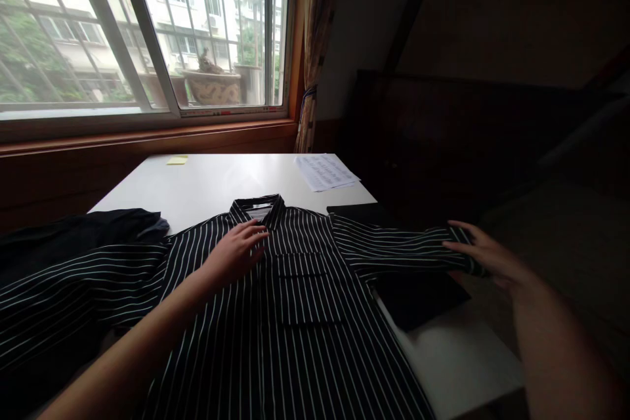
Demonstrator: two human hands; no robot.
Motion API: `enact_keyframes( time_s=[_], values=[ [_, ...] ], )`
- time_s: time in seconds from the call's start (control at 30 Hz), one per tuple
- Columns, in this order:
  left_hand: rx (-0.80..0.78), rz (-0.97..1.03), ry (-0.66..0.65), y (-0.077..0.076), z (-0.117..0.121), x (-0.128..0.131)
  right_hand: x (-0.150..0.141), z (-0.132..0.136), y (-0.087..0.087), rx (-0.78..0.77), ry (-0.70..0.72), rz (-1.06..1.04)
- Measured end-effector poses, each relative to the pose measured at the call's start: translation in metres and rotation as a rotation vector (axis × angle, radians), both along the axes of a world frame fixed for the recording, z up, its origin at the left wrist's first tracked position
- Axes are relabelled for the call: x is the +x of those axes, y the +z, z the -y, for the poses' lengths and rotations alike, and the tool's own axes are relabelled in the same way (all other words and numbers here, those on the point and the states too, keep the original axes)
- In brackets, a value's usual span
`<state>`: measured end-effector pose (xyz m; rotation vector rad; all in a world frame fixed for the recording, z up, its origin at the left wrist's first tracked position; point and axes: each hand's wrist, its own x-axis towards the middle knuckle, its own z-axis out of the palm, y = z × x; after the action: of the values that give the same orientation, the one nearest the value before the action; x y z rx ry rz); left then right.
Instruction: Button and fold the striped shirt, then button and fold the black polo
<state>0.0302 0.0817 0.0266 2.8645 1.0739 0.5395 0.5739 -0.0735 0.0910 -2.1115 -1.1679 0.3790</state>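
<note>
A smooth white bench (197, 187) carries a black, long-sleeved cloth shirt with thin white stripes (300, 354), lying front up, neck end away from the person. Its striped sleeve on the person's right (394, 246) stretches out sideways. The right hand (487, 259) grasps that sleeve's end between thumb and fingers; the left hand (239, 249), fingers loosely spread, grips nothing just below the folded striped collar (278, 207). A gentle, level pull should keep the sleeve flat, with a light left palm steadying the front against dragging.
</note>
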Motion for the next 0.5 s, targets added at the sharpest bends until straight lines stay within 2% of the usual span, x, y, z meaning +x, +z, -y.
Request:
enact_keyframes(
  time_s=[0.07, 0.13, 0.2, 0.33, 0.37, 0.43, 0.5],
  values=[
    [-0.051, -0.038, -0.149, 0.005, 0.022, 0.037, -0.021, -0.004, 0.019, 0.015, -0.003, -0.212],
    [-0.093, -0.080, -0.258, 0.003, 0.040, 0.071, -0.044, -0.011, 0.036, 0.076, 0.008, -0.220],
    [-0.124, -0.101, -0.341, -0.007, 0.053, 0.099, -0.071, -0.019, 0.053, 0.158, 0.056, -0.096],
    [-0.149, -0.087, -0.365, -0.029, 0.063, 0.135, -0.147, -0.022, 0.084, 0.225, 0.207, 0.215],
    [-0.157, -0.072, -0.369, -0.032, 0.062, 0.140, -0.170, -0.020, 0.089, 0.236, 0.251, 0.267],
    [-0.219, 0.009, -0.386, -0.035, 0.058, 0.147, -0.216, -0.015, 0.092, 0.238, 0.427, 0.289],
    [-0.351, 0.181, -0.373, -0.033, 0.049, 0.147, -0.255, -0.009, 0.083, 0.260, 0.643, 0.256]
  ],
)
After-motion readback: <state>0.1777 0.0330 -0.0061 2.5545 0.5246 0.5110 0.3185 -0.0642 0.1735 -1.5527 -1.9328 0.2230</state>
